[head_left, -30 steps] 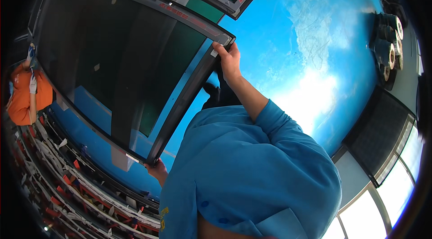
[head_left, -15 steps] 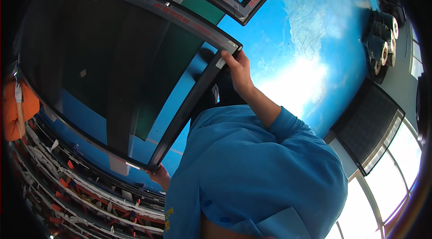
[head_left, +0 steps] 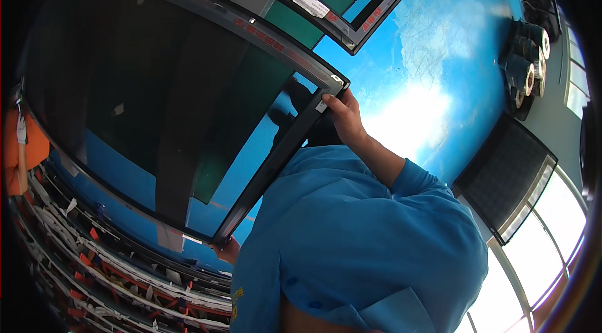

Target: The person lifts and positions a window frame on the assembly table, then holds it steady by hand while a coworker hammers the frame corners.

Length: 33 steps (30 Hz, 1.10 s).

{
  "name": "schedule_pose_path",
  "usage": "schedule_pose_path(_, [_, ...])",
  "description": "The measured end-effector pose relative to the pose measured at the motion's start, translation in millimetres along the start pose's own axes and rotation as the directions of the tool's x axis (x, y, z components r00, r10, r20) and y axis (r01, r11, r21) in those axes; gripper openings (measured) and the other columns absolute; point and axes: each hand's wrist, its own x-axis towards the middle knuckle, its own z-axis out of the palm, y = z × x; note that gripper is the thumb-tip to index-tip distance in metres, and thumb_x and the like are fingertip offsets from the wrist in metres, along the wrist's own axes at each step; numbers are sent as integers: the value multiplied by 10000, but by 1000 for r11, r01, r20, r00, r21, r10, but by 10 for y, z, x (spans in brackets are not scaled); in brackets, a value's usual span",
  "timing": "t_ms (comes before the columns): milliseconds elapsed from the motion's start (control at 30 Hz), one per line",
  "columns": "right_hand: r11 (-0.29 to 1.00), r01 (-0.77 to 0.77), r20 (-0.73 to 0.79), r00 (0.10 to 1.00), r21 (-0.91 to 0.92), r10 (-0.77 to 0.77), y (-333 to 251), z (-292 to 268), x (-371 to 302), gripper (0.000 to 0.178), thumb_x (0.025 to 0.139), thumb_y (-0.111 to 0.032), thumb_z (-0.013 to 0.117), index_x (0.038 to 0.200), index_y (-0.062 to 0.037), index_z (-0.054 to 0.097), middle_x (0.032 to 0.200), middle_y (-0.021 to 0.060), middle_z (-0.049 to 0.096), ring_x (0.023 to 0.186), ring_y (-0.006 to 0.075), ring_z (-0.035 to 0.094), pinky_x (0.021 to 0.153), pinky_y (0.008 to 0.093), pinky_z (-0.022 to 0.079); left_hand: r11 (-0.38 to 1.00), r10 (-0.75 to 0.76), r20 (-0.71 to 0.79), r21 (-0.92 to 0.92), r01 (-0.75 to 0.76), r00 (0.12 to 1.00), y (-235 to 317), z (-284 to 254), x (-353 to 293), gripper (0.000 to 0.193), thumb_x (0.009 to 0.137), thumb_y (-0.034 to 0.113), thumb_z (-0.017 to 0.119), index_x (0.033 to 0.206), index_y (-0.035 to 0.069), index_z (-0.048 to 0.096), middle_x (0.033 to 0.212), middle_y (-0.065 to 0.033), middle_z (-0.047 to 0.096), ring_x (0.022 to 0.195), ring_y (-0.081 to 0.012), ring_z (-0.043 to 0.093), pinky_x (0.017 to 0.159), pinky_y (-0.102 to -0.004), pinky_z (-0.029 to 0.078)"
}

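Observation:
A large see-through panel with a dark grey frame [head_left: 269,163] spans the left and middle of the view, held tilted. My right hand [head_left: 346,118] is closed around its near corner, thumb on top beside a small pale sticker. At the lower end of the same near edge, my left hand [head_left: 227,250] grips the other corner; its fingers are partly hidden by the frame and my sleeve. A second framed panel [head_left: 348,41] with a white label [head_left: 308,2] and red lettering lies beyond it at the top.
At the far left is another person in orange [head_left: 31,142], a gloved hand by the panel's far corner. Stacked frames with white and red strips [head_left: 125,270] fill the lower left. Rolls [head_left: 523,73] and a dark mesh screen [head_left: 508,170] stand at the right, near windows.
The held panel and my right hand sit slightly farther right and lower in the picture. The second panel has shifted the same way. Both hands keep their grip.

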Motion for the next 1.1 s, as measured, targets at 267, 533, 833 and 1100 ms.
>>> schedule_pose_path(267, [994,-72,-23,997,81,74,-77,42,-14,375,790,-120,553,1122,-18,410,986,122,496,889,205,478,829,327,371,970,168,-179,205,-130,969,-122,323,-223,413,858,320,540,1193,91,462,1144,-98,519,1066,-275,479,876,-402,365])
schedule_pose_path(533, [995,-101,-33,994,3,101,-29,-12,7,451,783,-206,564,1155,-19,391,1027,142,453,972,257,429,868,393,325,984,162,-179,98,-147,970,-205,599,-441,384,879,314,507,1192,97,460,1184,-95,496,1123,-274,440,937,-411,327])
schedule_pose_path(833, [991,-127,-14,992,-35,126,-70,-3,6,462,793,-264,555,1154,-18,407,1073,161,432,1025,289,399,914,432,282,987,151,-127,81,-142,980,-228,542,-447,383,884,330,497,1180,88,466,1193,-90,492,1117,-271,449,950,-405,320])
schedule_pose_path(1100, [989,-144,9,989,-23,145,-113,16,-1,442,807,-262,549,1146,-8,420,1095,170,432,1044,294,397,939,434,273,988,156,-110,39,-153,982,-256,613,-503,384,878,330,507,1172,86,469,1188,-86,493,1096,-259,463,932,-391,334])
